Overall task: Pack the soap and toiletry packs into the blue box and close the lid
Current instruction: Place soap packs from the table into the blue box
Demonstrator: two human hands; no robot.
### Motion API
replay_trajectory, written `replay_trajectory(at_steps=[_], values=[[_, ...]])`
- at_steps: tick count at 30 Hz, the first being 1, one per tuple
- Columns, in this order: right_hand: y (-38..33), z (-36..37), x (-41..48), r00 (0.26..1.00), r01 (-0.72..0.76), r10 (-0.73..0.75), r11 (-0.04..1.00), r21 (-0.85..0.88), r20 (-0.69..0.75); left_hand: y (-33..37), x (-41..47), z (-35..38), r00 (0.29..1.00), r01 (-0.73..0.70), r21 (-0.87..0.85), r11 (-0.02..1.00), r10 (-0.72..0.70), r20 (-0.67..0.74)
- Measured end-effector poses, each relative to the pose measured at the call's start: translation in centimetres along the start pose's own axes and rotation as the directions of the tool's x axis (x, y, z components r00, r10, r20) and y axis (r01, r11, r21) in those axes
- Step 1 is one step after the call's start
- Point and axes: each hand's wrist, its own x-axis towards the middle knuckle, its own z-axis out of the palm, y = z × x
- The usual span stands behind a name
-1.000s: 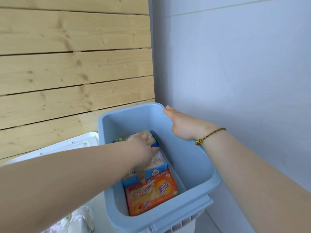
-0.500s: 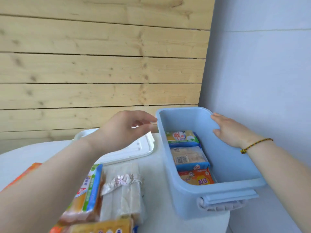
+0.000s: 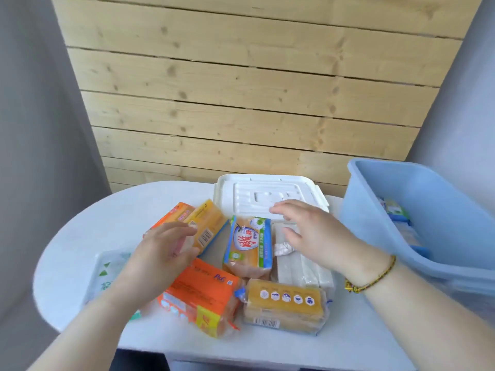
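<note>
Several soap packs lie in the middle of the white table (image 3: 80, 236). My left hand (image 3: 163, 253) hovers open over an orange pack (image 3: 203, 295) and a yellow pack (image 3: 207, 223). My right hand (image 3: 316, 234) is open above a white wrapped pack (image 3: 302, 269), beside a green-and-blue soap pack (image 3: 249, 245). A yellow multi-bar pack (image 3: 284, 303) lies nearest me. The blue box (image 3: 434, 210) stands open at the right with packs inside. Its white lid (image 3: 267, 194) lies flat behind the packs.
A clear bag with green print (image 3: 109, 269) lies at the table's left, partly under my left forearm. A wooden plank wall (image 3: 241, 89) rises right behind the table. The table's rounded edge runs close on the left and front.
The view swung left from the box to the table. My left hand came out of the box and my right hand let go of the box rim; both now hover over the packs.
</note>
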Motion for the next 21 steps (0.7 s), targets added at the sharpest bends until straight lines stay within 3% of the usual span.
replay_trajectory(at_steps=[3, 6, 8, 10, 12, 17, 21], values=[[-1.9, 3.3, 1.3, 0.991, -0.037, 0.025, 0.995, 0.09, 0.133, -1.3, -0.9, -0.4, 0.997, -0.028, -0.074, 0.997, 0.022, -0.08], [-3.1, 5.2, 2.4, 0.973, -0.173, 0.133, 0.962, 0.212, 0.19, -2.7, -1.4, -0.9, 0.986, 0.006, -0.129, 0.992, -0.027, -0.163], [-3.8, 6.6, 2.9, 0.961, -0.184, 0.159, 0.978, 0.094, 0.226, -4.3, -2.0, -1.6, 0.994, 0.067, -0.146, 0.987, -0.079, -0.074], [-4.3, 7.6, 3.0, 0.962, -0.148, 0.163, 0.985, -0.085, 0.221, -6.0, -2.7, -2.0, 0.988, 0.1, -0.16, 0.982, -0.079, 0.131], [-4.8, 8.3, 3.1, 0.962, -0.147, 0.173, 0.98, -0.132, 0.212, -7.6, -3.2, -2.0, 0.976, 0.039, -0.045, 0.998, -0.029, 0.218], [-4.7, 8.5, 3.0, 0.963, -0.174, 0.186, 0.982, -0.075, 0.197, -8.8, -2.4, -0.9, 1.0, -0.03, 0.291, 0.956, 0.025, 0.019], [-5.1, 8.7, 2.6, 0.971, -0.187, 0.192, 0.981, -0.049, 0.142, -8.7, -1.9, -0.5, 0.997, -0.063, 0.326, 0.943, 0.072, -0.015]])
